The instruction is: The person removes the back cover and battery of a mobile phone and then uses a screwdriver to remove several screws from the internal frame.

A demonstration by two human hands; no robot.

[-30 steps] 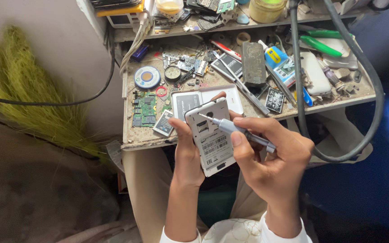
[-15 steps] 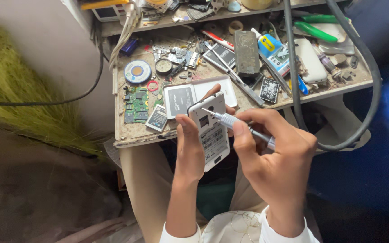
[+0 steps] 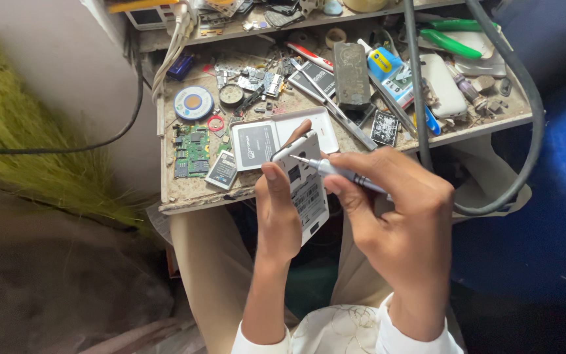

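The left hand (image 3: 278,213) gripped an opened white phone (image 3: 304,187), back side up, its thumb pressed along the near edge and a fingertip showing over the far top corner. The right hand (image 3: 397,219) was closed around a slim silver screwdriver (image 3: 335,172), pinched between thumb and forefingers, with the tip set against the upper part of the phone's back. The phone was held in the air just in front of the cluttered workbench (image 3: 185,196), above the person's lap.

Just beyond the phone, on the bench, lay a white back cover (image 3: 319,124) with a dark battery (image 3: 255,143) resting in it. Left of the phone sat a second small battery (image 3: 223,170) and a green circuit board (image 3: 191,151), and farther back a round blue-rimmed tin (image 3: 193,103). To the right of the phone, beyond it, were a dark grimy block (image 3: 351,74), long tweezers (image 3: 335,111) and a blue-and-yellow glue tube (image 3: 382,62). A thick grey cable (image 3: 532,124) looped around the right hand's far side, and green-handled pliers (image 3: 456,44) lay at the bench's back corner.
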